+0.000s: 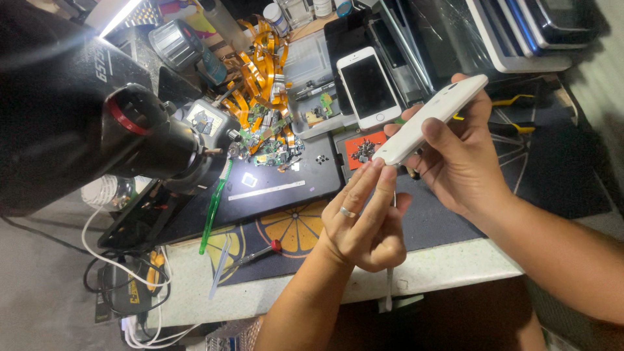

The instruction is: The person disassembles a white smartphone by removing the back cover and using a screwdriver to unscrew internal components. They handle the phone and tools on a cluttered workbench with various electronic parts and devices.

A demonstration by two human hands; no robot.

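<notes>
My right hand (458, 156) grips a white phone (434, 116) edge-on, tilted up to the right above the bench. My left hand (364, 218), with a ring on one finger, has its fingertips at the phone's lower end and seems to hold a thin white tool (390, 286) that hangs down past the bench edge. A second white phone (367, 88) lies face up on a tray behind my hands.
A black microscope (97, 123) fills the left. Under it lie a dark work mat (273, 188), a green toothbrush (214, 208) and small circuit parts (270, 146). Orange flex cables (260, 65), a red pad of screws (363, 148), a red-tipped screwdriver (257, 255) and stacked tablets (520, 32) surround them.
</notes>
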